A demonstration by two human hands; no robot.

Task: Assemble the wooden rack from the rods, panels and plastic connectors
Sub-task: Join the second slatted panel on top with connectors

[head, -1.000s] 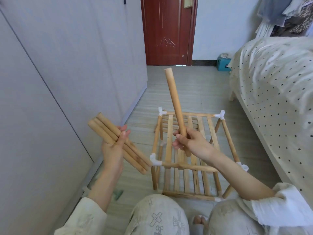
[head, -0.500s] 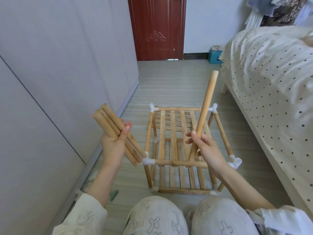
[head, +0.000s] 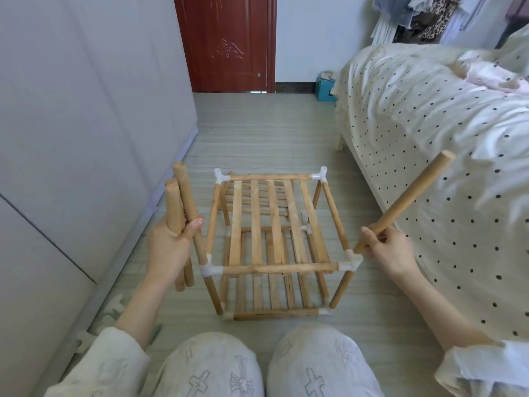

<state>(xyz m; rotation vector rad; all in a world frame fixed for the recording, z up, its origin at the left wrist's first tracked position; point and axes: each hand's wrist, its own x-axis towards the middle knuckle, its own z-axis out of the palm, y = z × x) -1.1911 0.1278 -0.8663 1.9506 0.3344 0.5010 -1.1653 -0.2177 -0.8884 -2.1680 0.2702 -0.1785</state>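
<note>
A two-tier wooden rack (head: 274, 245) with slatted panels and white plastic corner connectors stands on the floor before my knees. My left hand (head: 169, 247) grips a bundle of three wooden rods (head: 181, 207), held nearly upright just left of the rack. My right hand (head: 386, 250) grips a single rod (head: 412, 196) near its lower end. That rod slants up to the right over the bed, and its lower tip is close to the near right top connector (head: 353, 262).
A bed with a dotted cover (head: 429, 138) runs along the right. Grey wardrobe doors (head: 71, 138) line the left, with white plastic connectors (head: 111, 308) on the floor at their foot. A red door (head: 229, 44) and a blue box (head: 325, 88) lie at the far end.
My right hand has swung its rod from over the rack's middle out to the near right corner, tilting it right. My left hand has turned the bundle from slanted to nearly upright.
</note>
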